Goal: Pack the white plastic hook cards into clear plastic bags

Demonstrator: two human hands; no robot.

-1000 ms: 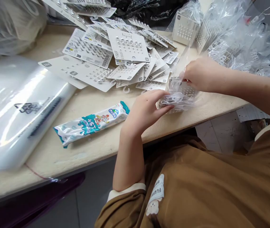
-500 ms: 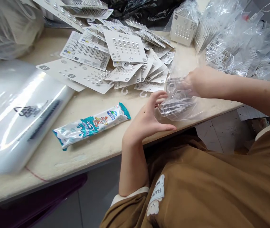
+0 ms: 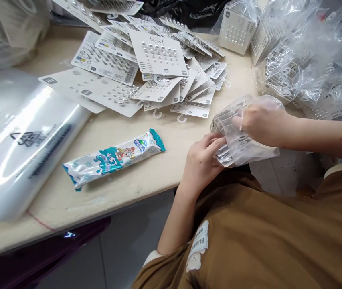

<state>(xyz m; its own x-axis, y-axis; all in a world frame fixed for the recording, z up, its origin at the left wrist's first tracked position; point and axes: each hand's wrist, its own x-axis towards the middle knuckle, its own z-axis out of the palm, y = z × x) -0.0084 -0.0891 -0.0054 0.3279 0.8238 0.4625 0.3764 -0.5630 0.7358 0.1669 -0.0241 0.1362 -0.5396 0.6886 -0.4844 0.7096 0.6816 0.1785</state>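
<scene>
A clear plastic bag with a stack of white earring cards inside lies at the table's front edge. My left hand grips the bag's left side, its fingers bent against the stacked cards. Over the bag's top, my right hand is closed on the crinkled plastic. Just beyond, a loose heap of earring cards with pearl-like studs and small white hooks spreads over the table. A white and teal ice-cream wrapper lies left of my left hand.
A pile of bagged cards fills the right side. A large roll of clear plastic lies on the left, with a stuffed translucent bag behind it. Black plastic sits at the back of the table.
My left hand has moved right and closed from a spread shape onto the bag's side. My right hand has shifted slightly right and down with the plastic, and the bag has moved right.
</scene>
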